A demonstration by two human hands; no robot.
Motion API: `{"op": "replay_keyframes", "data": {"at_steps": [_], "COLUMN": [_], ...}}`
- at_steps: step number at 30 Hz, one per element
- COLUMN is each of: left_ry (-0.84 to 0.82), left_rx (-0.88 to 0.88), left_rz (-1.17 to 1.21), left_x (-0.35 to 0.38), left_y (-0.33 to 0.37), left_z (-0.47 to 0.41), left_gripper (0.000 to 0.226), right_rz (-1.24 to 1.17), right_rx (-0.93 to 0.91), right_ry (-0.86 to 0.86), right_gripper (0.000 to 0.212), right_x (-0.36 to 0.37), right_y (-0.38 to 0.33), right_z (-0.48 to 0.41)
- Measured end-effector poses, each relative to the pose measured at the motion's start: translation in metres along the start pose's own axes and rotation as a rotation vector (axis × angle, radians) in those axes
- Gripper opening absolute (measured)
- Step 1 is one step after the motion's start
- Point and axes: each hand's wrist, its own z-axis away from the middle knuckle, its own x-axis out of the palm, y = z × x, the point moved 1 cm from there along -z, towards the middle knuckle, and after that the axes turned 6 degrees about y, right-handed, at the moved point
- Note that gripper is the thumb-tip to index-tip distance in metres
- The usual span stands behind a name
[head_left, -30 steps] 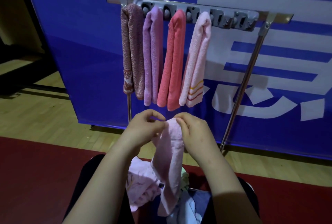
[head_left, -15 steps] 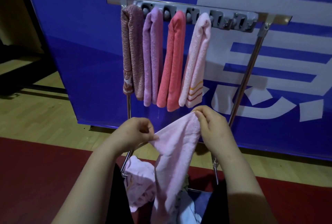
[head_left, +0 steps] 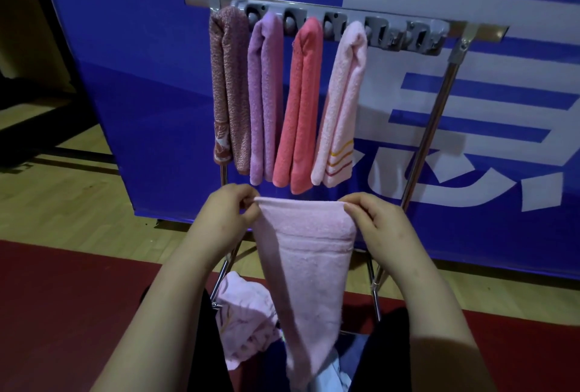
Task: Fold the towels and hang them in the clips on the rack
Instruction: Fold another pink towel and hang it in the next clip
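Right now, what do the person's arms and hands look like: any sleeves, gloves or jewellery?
Both forearms are bare as far as the frame shows; no sleeve reaches into view. The left hand and right hand wear no gloves, and no rings, watch or bracelets are visible. Fingers look short and rounded.

The left hand [head_left: 227,219] and right hand [head_left: 375,223] pinched the top corners of a pale pink towel [head_left: 306,266], stretched flat between them. Behind it, four folded towels hung from the grey clips [head_left: 405,36] on the rack [head_left: 439,127].
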Motion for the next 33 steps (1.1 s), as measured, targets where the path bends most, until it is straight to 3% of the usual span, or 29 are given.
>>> {"op": "replay_keyframes", "data": {"at_steps": [9,14,23,33], "left_ry": [0.258,0.287,0.307,0.192], "left_rx": [0.017,-0.223,-0.414,-0.232], "left_rz": [0.196,0.500,0.508,0.412], "left_x": [-0.004,-0.007,0.011,0.034], "left_y": [0.006,0.008,0.023,0.074], "left_z": [0.001,0.002,0.008,0.024], "left_gripper": [0.012,0.009,0.012,0.013], "right_rz": [-0.012,-0.087,-0.085,0.040], "right_rx": [-0.064,0.053,0.195,0.074], "right_ry": [0.133,0.151,0.181,0.156], "right_gripper": [0.015,0.011,0.007,0.013], "right_x": [0.002,-0.001,0.008,0.031], "right_y": [-0.006,-0.009,-0.025,-0.057], "right_z": [-0.001,0.001,0.004,0.009]}}
